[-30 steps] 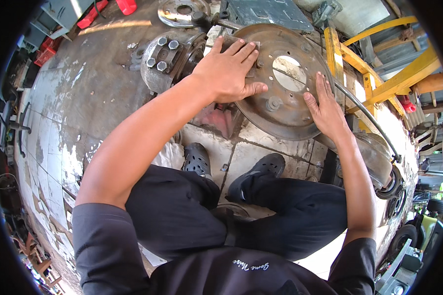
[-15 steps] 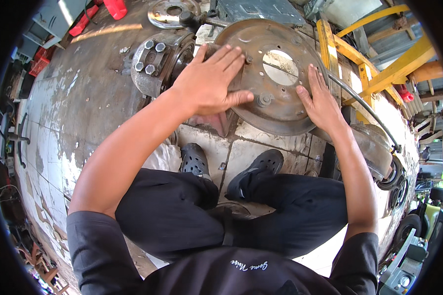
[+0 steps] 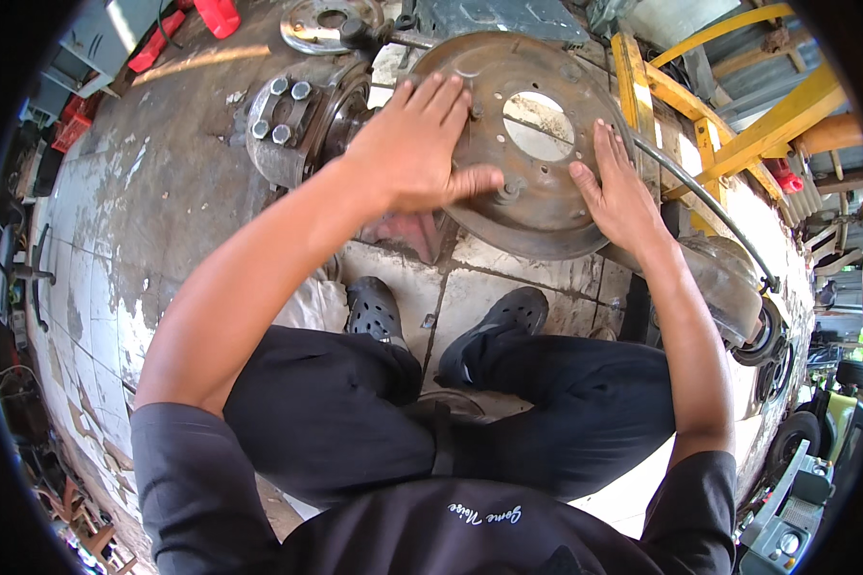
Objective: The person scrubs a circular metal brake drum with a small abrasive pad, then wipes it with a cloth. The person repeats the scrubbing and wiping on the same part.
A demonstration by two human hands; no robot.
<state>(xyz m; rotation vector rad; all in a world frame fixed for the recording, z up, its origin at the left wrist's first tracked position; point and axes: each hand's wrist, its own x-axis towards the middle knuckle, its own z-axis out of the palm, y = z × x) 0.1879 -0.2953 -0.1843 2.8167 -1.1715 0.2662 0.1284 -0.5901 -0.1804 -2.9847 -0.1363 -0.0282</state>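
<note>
A round, rusty brown brake backing plate (image 3: 537, 208) with a large central hole and several small holes sits in front of me. My left hand (image 3: 417, 144) lies on its left side, palm down, fingers stretched out and the thumb reaching toward a bolt head (image 3: 508, 189). At the plate's right side, my right hand (image 3: 621, 196) rests with straight fingers and the thumb held apart. Neither hand is wrapped around anything. Left of the plate is a heavy metal axle hub (image 3: 283, 134) with several large bolts, partly behind my left forearm.
A second round metal plate (image 3: 318, 24) lies at the back. Yellow metal framing (image 3: 700, 125) stands to the right, with a dark hose (image 3: 700, 192) curving past it. A greasy metal housing (image 3: 724, 287) lies beside my right forearm. Red objects (image 3: 216, 14) are at the far left.
My left hand has shifted slightly right across the plate, its thumb now closer to the bolt head. My right hand stays at the right side. The whole view has moved a little.
</note>
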